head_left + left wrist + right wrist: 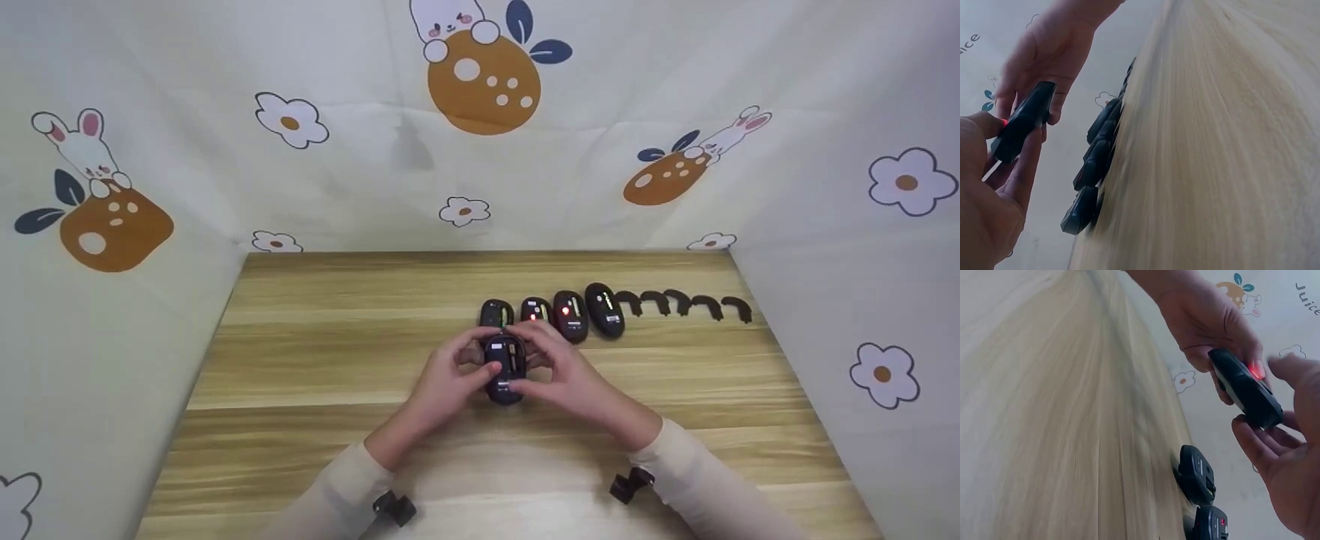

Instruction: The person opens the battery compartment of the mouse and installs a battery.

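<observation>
A black computer mouse (504, 394) is held above the table with its underside up. Its long slot shows what looks like a battery (513, 355). My left hand (447, 379) grips the left side, the thumb on the underside by a red glow and the fingers beneath. From the right, my right hand (568, 373) holds it too, fingers curled at the far end and underneath. The right thumb lies over the lower part in the head view. Both hands also show around the mouse (1244, 389) in the right wrist view.
Behind the hands, several mice lie underside up in a row, among them a red-lit one (571, 324) and a long black one (604, 310). Several curved black covers (706, 307) continue the row rightward on the wooden table (315, 360). Printed cloth walls (360, 187) surround it.
</observation>
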Motion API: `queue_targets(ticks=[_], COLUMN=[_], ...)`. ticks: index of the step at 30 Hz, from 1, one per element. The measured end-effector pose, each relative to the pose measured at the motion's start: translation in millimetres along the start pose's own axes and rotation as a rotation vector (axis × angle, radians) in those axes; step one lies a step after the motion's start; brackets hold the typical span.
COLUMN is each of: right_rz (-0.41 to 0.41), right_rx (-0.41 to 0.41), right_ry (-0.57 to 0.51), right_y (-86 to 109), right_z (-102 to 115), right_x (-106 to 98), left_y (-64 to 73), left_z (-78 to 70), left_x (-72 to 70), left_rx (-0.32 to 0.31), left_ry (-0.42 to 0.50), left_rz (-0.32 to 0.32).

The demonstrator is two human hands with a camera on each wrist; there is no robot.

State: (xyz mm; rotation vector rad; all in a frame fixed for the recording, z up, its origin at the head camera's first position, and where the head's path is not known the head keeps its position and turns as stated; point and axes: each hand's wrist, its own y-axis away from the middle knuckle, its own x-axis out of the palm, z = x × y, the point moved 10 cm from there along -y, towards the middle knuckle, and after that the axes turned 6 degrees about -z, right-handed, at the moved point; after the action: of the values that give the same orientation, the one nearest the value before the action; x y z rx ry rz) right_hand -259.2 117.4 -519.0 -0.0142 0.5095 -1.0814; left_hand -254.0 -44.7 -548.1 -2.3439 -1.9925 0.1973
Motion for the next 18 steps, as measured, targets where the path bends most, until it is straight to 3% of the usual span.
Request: queue_targets(ticks=[3,7,13,18], right_rz=[0.077,0.116,0.102,0.097], right_rx=[-0.036,-0.034,-0.052,-0.082], right_ry=[0.098,0.189,0.200,0.160], right_y=[6.2,9.7,8.3,4.8], right_z=[1.0,-2.4,-2.7,-2.4], right_x=[6.4,11.1,12.1,13.3], left_y=[0.5,0.9,0.7,1.4], left_z=[5.8,9.4,4.5,1.7], left_x=[-1.8,-3.5,-5.3,-7.2], left_rx=[-0.046,-0.083,-0.036,0.024], left_ry=[0.029,0.048,-0.030,-0.114], left_rz=[-0.002,0.003,0.030,0.101])
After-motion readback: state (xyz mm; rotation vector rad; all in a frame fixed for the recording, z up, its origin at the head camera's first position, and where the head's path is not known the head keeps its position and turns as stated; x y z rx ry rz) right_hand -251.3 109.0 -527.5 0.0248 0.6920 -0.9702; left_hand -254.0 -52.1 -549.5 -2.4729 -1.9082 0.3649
